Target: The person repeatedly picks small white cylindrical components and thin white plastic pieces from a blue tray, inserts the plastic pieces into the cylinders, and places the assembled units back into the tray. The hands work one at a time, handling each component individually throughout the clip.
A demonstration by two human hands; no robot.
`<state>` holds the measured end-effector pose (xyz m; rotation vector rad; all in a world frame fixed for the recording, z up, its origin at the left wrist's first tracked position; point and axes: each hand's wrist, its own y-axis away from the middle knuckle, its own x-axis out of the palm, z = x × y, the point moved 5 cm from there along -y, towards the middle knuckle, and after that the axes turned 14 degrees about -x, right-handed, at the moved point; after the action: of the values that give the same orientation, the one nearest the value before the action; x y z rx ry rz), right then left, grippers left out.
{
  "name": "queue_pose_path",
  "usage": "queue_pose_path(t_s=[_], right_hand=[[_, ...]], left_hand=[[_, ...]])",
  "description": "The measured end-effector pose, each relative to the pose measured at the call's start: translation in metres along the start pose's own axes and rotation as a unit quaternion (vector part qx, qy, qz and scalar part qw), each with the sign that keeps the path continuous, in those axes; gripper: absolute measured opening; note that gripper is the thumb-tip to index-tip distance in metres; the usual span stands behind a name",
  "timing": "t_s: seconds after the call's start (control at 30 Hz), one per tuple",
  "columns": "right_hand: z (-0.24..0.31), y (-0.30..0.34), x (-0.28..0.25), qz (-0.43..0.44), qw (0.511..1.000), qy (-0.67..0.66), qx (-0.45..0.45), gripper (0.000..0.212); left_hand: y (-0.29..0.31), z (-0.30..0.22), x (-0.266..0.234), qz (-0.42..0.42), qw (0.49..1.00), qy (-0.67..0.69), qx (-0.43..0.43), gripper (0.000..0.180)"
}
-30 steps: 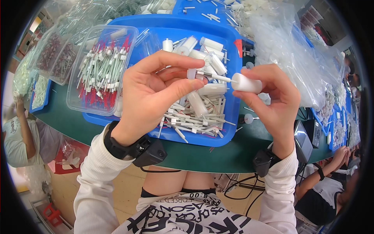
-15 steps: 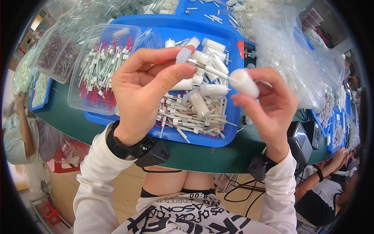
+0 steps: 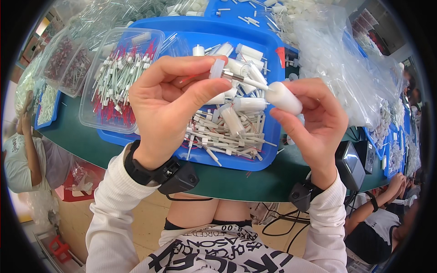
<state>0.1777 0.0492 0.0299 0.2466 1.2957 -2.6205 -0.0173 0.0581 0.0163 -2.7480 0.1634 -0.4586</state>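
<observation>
Above a blue tray, my left hand [image 3: 159, 102] pinches a translucent white cap [image 3: 217, 69] between thumb and forefinger. From the cap a thin white rod [image 3: 250, 82] with a metal section points right, and a red wire shows by my fingers. My right hand [image 3: 316, 120] grips a white cylinder [image 3: 284, 99] by its side, tilted, one end toward the rod. The rod's tip meets that end; whether it is inside, I cannot tell. Below lie several similar white cylinders [image 3: 233, 122] and a heap of thin rods with wires [image 3: 223, 142].
The blue tray [image 3: 246, 166] rests on a green table [image 3: 218, 189]. Left of it stands a clear plastic box [image 3: 86, 113] of rods with red wires. Clear plastic bags [image 3: 332, 68] pile up at the right, above a dark device [image 3: 350, 166]. Other people sit at both sides.
The cap in my left hand has turned more edge-on. The cylinder in my right hand has tilted and shifted slightly left. A person's hands at the far left have moved.
</observation>
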Motion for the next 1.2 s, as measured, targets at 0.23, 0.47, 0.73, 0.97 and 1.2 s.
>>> queue_pose_path(t_s=[0.23,0.47,0.73,0.97,1.2], right_hand=[[0.003,-0.003,0.000,0.034,0.996,0.073,-0.037,0.032],[0.009,-0.002,-0.004,-0.009,0.983,0.153,-0.098,0.034],[0.003,0.004,-0.002,0.018,0.999,-0.001,-0.028,0.037],[0.001,0.001,-0.001,0.036,0.998,0.006,0.050,0.032],[0.014,-0.002,0.006,0.160,0.971,0.173,-0.045,0.033]], left_hand=[[0.002,-0.003,0.003,0.005,0.996,-0.084,0.016,0.021],[0.001,0.000,0.010,0.038,0.989,-0.110,-0.089,0.026],[0.001,0.014,0.007,0.075,0.980,-0.042,-0.182,0.025],[0.001,0.007,0.009,0.053,0.985,-0.069,-0.151,0.021],[0.006,0.014,0.011,0.101,0.964,-0.063,-0.237,0.022]])
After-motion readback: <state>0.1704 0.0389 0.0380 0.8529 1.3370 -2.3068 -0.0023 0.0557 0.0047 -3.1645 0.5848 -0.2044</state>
